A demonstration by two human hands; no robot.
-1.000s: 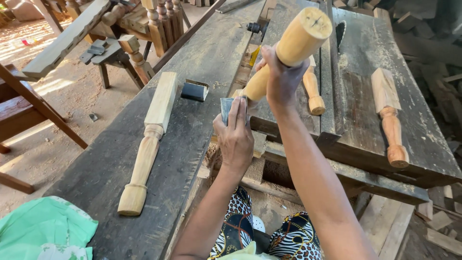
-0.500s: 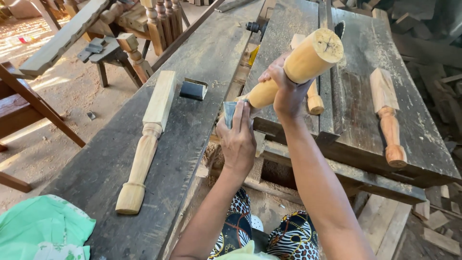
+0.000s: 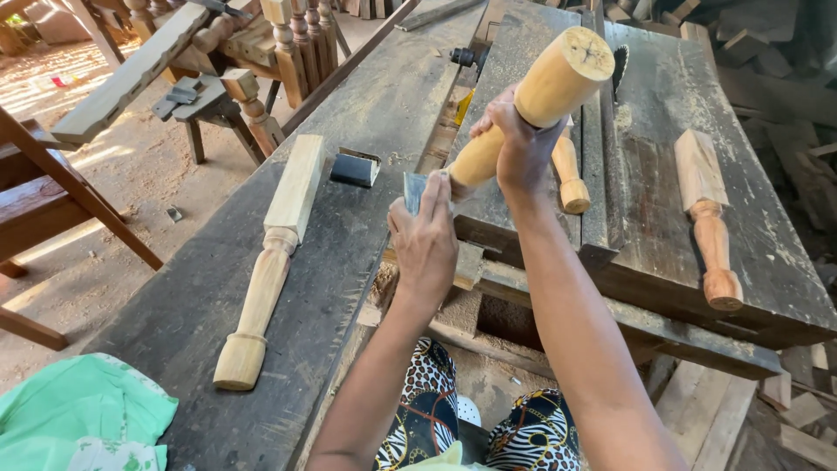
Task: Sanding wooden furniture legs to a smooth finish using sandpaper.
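My right hand (image 3: 521, 146) grips a pale turned wooden leg (image 3: 545, 92) around its middle, holding it tilted above the workbench with its thick round end pointing up toward me. My left hand (image 3: 427, 240) holds a folded grey piece of sandpaper (image 3: 413, 188) pressed against the leg's narrow lower end. Both hands are over the gap between the two dark bench tops.
A finished turned leg (image 3: 272, 253) lies on the left bench (image 3: 200, 305) beside a small dark block (image 3: 355, 167). Two more legs (image 3: 708, 218) (image 3: 570, 173) lie on the right bench near a saw blade (image 3: 621, 61). A green cloth (image 3: 70, 419) sits lower left; furniture parts (image 3: 261, 52) stand behind.
My right hand has lowered and tilted the leg a little, and the thick end has swung slightly. My left hand stays at the narrow end with the sandpaper.
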